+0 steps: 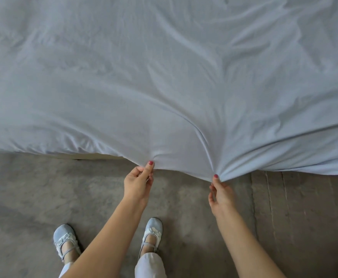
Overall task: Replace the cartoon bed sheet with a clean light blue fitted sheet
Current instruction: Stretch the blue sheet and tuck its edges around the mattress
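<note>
A light blue fitted sheet (164, 77) lies spread and wrinkled over the bed, filling the upper half of the view. Its near edge hangs past the bed's side toward me. My left hand (139, 182) pinches that edge between thumb and fingers, left of centre. My right hand (221, 194) pinches the same edge a little to the right, and folds of cloth fan out from its grip. Between the two hands the hem is drawn taut. The cartoon sheet is not in view.
A grey concrete floor (44, 197) runs under the bed's near side. My feet in pale blue shoes (153, 231) stand close to the bed. A strip of the bed's side (88, 156) shows under the sheet at left. Grooved floor lies at right.
</note>
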